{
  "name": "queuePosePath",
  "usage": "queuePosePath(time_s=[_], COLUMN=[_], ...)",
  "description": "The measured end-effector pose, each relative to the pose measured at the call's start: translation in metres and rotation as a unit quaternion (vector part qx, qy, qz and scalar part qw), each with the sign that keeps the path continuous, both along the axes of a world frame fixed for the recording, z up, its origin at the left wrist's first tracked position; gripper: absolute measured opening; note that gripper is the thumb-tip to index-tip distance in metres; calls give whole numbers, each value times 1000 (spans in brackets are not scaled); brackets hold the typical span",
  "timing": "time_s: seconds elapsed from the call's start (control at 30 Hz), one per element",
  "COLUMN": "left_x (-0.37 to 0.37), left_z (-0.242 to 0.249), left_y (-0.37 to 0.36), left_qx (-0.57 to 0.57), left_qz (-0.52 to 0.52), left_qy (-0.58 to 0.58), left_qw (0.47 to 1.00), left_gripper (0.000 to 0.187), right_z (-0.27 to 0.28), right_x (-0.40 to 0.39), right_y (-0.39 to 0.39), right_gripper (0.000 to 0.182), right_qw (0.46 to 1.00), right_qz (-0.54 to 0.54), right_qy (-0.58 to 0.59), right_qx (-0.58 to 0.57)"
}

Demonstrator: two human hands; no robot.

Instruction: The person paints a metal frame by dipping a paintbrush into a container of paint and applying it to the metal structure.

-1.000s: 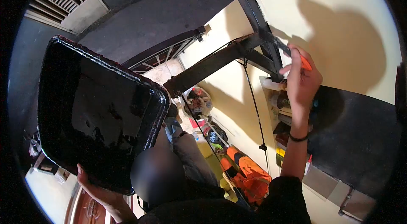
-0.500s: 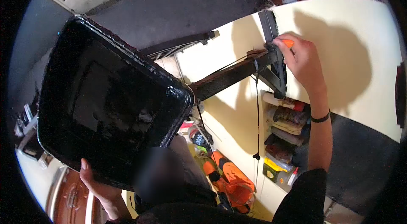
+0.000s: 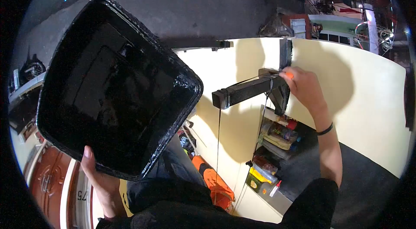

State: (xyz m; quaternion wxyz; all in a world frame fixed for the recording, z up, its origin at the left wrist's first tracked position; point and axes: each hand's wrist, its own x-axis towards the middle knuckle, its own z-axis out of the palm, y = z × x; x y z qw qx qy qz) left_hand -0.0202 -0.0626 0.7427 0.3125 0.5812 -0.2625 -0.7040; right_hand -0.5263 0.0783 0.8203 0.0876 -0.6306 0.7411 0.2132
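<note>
My left hand (image 3: 102,185) grips the lower rim of a deep black tray (image 3: 143,38), its thumb over the edge. The inside of the tray is coated in glossy black paint. My right hand (image 3: 305,90) pinches an orange-handled paintbrush (image 3: 289,74) against a black metal wall bracket (image 3: 247,92), where its arm meets the upright. The brush's bristles are hidden by blur and fingers. The bracket juts from a cream wall (image 3: 247,138). A thin cord (image 3: 218,151) hangs from the bracket's free end, and a knotted cord (image 3: 249,163) hangs nearer the wall.
Far below, a shelf (image 3: 281,203) holds several bottles and packets, with an orange bag (image 3: 216,181) beside it. A second dark bracket (image 3: 199,46) stands farther along the wall. Brown doors (image 3: 47,177) are at lower left, and a grey road (image 3: 195,12) runs beyond.
My view has shifted, so the bracket and wall sit lower and more of the street shows. The tray now stands apart from the bracket's end in view. My right hand remains at the bracket's joint.
</note>
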Motion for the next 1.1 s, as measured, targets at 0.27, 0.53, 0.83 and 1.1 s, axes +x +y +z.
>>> queuePosePath(time_s=[0.27,0.53,0.83,1.1], left_x=[10,26,35,31], left_z=[5,4,-1,3], left_y=[-7,-12,-12,-13], left_qx=[56,73,63,90], left_qz=[42,51,61,66], left_qy=[114,112,120,128], left_qw=[991,990,989,986], left_gripper=[60,60,58,59], right_z=[-12,-23,-14,-27], right_x=[-44,-1,-53,-14], right_y=[-47,-6,-57,-10], right_gripper=[24,21,27,17], right_qw=[988,991,995,978], right_qz=[7,87,-60,133], right_qy=[-13,77,10,136], right_qx=[-152,66,-76,88])
